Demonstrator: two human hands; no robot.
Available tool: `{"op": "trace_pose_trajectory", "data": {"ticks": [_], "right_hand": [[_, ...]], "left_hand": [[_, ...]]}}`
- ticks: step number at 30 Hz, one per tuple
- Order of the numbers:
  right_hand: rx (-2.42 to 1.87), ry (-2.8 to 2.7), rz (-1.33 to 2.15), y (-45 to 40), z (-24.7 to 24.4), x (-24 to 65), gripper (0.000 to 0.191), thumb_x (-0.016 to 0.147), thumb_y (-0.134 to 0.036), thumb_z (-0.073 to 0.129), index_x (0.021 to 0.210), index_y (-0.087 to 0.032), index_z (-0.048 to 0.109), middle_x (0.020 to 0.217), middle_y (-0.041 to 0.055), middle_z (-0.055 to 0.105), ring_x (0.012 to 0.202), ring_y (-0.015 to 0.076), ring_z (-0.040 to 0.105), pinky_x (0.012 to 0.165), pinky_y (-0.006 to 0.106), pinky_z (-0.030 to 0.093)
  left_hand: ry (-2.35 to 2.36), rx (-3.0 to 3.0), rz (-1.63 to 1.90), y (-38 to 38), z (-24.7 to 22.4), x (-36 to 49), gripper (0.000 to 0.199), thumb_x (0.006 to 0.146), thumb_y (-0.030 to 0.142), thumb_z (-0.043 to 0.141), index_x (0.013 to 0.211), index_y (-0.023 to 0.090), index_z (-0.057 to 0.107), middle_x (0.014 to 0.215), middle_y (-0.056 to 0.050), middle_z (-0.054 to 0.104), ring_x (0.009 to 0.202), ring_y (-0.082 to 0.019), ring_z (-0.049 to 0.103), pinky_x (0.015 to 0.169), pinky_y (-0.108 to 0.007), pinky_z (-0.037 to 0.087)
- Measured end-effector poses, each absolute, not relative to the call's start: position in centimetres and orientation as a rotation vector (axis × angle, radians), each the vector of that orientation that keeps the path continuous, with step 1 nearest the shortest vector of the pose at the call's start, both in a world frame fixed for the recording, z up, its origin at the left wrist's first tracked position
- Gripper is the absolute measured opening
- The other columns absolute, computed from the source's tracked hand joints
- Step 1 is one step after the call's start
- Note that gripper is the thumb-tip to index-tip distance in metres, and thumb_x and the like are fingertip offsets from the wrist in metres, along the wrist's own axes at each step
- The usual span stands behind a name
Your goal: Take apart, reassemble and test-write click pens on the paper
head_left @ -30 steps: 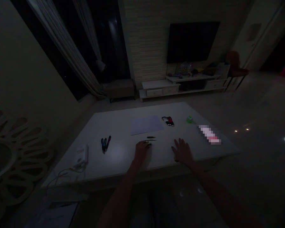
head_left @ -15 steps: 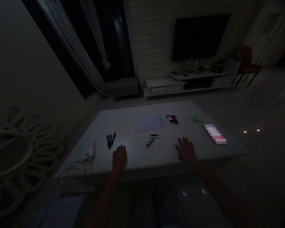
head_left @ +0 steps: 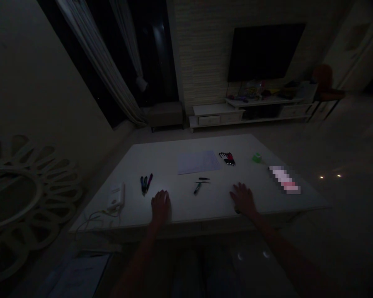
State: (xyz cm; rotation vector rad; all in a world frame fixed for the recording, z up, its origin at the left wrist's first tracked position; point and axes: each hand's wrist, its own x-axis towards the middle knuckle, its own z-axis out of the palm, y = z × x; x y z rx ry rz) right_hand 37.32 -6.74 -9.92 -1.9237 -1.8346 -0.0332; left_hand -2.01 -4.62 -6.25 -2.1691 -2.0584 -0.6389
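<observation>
Resting palm down near the front edge of the tabletop (head_left: 182,207), left of the middle: the left hand (head_left: 160,205), fingers loosely stretched, grip wrapped around nothing visible. Likewise laid down toward the front edge, right of the middle: the right hand (head_left: 243,198), fingers fanned out, grip slack and bare. Between both, a little farther from the front edge: a dark green pen (head_left: 198,188), lying slanted, with a thin dark rod (head_left: 208,183) and a short dark pen (head_left: 204,179) just beyond. Impossible to tell in this gloom whether touching the rod or merely close.

Probably light and stiff, with a smooth barrel apt to roll or slip; best pinched at mid-barrel between thumb and forefinger. For the rod, a gentler pinch near the middle, being slender and perhaps easily bent.

Toward the left edge: three pens (head_left: 145,182) fanned together and a white box (head_left: 115,198). Toward the far edge: a sheet of paper (head_left: 199,161), then a row of pens (head_left: 226,159). Near the right edge: a green cube (head_left: 257,157).
</observation>
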Motion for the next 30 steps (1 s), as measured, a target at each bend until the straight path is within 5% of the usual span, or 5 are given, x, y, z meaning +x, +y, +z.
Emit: {"op": "trace_pose_trajectory", "data": {"ticks": [8, 13, 19, 24, 30], "right_hand": [[-1.727, -1.784, 0.129, -2.9, -8.4, 29.0, 0.020, 0.081, -0.035, 0.056, 0.088, -0.021, 0.070, 0.102, 0.0079, 0.065, 0.099, 0.0216, 0.054, 0.087, 0.034, 0.039], [-1.767, -1.785, 0.201, -2.3, -7.8, 27.5, 0.013, 0.081, -0.028, 0.058, 0.082, -0.022, 0.069, 0.095, 0.0057, 0.064, 0.094, 0.0201, 0.054, 0.082, 0.030, 0.037], [-1.671, -1.852, 0.234, -2.2, -7.7, 27.3, 0.025, 0.082, -0.032, 0.059, 0.103, -0.020, 0.063, 0.102, 0.0064, 0.062, 0.097, 0.0201, 0.052, 0.084, 0.030, 0.036], [-1.729, -1.881, 0.266, -0.9, -7.8, 26.3, 0.015, 0.083, -0.028, 0.056, 0.087, -0.020, 0.068, 0.092, 0.0070, 0.064, 0.090, 0.0193, 0.054, 0.080, 0.029, 0.036], [-1.674, -1.857, 0.231, -0.7, -8.4, 26.3, 0.014, 0.084, -0.026, 0.054, 0.085, -0.019, 0.066, 0.090, 0.0075, 0.065, 0.090, 0.0203, 0.055, 0.081, 0.030, 0.038]], "left_hand": [[-2.159, -2.264, -0.681, -2.9, -4.7, 10.4, 0.037, 0.082, 0.048, 0.055, 0.106, 0.020, 0.058, 0.107, -0.010, 0.057, 0.101, -0.024, 0.050, 0.080, -0.037, 0.041], [-2.204, -2.292, -0.636, -2.0, -5.3, 12.2, 0.019, 0.085, 0.035, 0.054, 0.096, 0.021, 0.060, 0.102, -0.007, 0.056, 0.100, -0.023, 0.049, 0.080, -0.035, 0.036], [-2.191, -2.277, -1.005, -1.3, -6.8, 11.4, 0.012, 0.086, 0.025, 0.051, 0.093, 0.020, 0.059, 0.097, -0.006, 0.060, 0.092, -0.021, 0.051, 0.079, -0.034, 0.037], [-2.197, -2.151, -1.402, -0.9, -7.7, 11.0, 0.011, 0.084, 0.024, 0.052, 0.091, 0.018, 0.059, 0.087, -0.006, 0.061, 0.084, -0.020, 0.053, 0.076, -0.032, 0.040], [-2.155, -2.185, -1.478, -0.9, -7.9, 10.9, 0.011, 0.083, 0.023, 0.053, 0.091, 0.019, 0.059, 0.087, -0.006, 0.062, 0.084, -0.020, 0.055, 0.077, -0.033, 0.041]]}}
